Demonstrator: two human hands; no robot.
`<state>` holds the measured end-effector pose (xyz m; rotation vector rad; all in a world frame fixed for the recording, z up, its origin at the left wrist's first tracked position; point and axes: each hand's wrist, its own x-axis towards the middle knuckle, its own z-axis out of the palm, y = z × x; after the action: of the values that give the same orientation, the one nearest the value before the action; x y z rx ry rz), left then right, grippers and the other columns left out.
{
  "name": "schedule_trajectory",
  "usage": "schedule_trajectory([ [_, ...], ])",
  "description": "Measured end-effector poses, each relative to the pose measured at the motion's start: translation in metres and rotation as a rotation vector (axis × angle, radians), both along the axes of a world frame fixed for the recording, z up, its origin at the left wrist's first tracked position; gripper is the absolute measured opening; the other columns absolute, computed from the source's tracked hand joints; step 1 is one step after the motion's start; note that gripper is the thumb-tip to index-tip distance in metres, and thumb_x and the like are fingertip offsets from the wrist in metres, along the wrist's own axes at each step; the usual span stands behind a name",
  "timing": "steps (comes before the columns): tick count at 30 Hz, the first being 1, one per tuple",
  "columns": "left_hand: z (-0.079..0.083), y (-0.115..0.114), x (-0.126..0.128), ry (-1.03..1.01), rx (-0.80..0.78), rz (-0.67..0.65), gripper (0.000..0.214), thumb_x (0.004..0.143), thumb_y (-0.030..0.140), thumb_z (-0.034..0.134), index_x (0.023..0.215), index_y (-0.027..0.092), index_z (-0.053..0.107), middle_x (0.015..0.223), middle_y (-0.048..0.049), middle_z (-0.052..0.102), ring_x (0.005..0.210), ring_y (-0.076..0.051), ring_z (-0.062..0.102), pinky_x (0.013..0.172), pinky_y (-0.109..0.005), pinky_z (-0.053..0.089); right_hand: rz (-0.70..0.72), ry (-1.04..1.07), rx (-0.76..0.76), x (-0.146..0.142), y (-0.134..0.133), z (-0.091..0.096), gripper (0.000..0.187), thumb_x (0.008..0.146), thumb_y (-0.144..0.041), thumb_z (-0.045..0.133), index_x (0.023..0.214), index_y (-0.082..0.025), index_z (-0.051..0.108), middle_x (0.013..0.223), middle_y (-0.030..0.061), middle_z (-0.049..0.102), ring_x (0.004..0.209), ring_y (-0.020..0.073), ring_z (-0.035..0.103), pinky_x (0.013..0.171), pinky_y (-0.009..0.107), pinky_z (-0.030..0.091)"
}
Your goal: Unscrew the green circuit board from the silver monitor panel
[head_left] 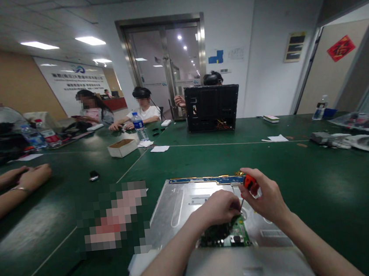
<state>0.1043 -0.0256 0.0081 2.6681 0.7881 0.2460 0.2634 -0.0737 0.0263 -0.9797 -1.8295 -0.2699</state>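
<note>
A screwdriver (250, 183) with a red and black handle is held in the fingers of my right hand (269, 195). Its thin shaft slants down toward a green circuit board (242, 229). My left hand (220, 205) is closed beside the lower shaft, above the board; what its fingertips pinch is hidden. The board is mounted on the silvery metal back of a flat display panel (184, 199), which lies on the table under both forearms. Along the panel's far edge runs a narrow blue circuit strip (205, 180).
A black computer case (212, 108) stands across the green table (342, 191). Left of it are a water bottle (139, 127) and an open small box (122, 148). Another person's hands (32, 177) rest at the left. Grey-white parts (343, 140) lie at the right.
</note>
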Motion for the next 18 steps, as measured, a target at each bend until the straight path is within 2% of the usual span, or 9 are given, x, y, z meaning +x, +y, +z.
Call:
schedule_trajectory([
  [10, 0.0017, -0.0015, 0.0004, 0.008, -0.011, 0.008, 0.015, 0.072, 0.014, 0.06, 0.081, 0.018, 0.072, 0.079, -0.0051, 0.072, 0.071, -0.018, 0.063, 0.064, -0.023, 0.043, 0.052, 0.009, -0.102, 0.0017, -0.0042, 0.0013, 0.043, 0.086, -0.02, 0.046, 0.128, -0.018, 0.04, 0.077, 0.0004, 0.059, 0.051, 0.0101, 0.051, 0.048, 0.022, 0.043],
  [18, 0.003, -0.0013, 0.0001, 0.017, -0.014, 0.011, 0.012, 0.074, 0.016, 0.061, 0.08, 0.018, 0.071, 0.077, -0.004, 0.071, 0.069, -0.017, 0.061, 0.062, -0.023, 0.042, -0.005, 0.008, -0.018, -0.0003, -0.0008, -0.0001, 0.035, 0.084, -0.019, 0.052, 0.118, -0.02, 0.045, 0.07, -0.0038, 0.053, 0.047, 0.0076, 0.046, 0.045, 0.02, 0.04],
])
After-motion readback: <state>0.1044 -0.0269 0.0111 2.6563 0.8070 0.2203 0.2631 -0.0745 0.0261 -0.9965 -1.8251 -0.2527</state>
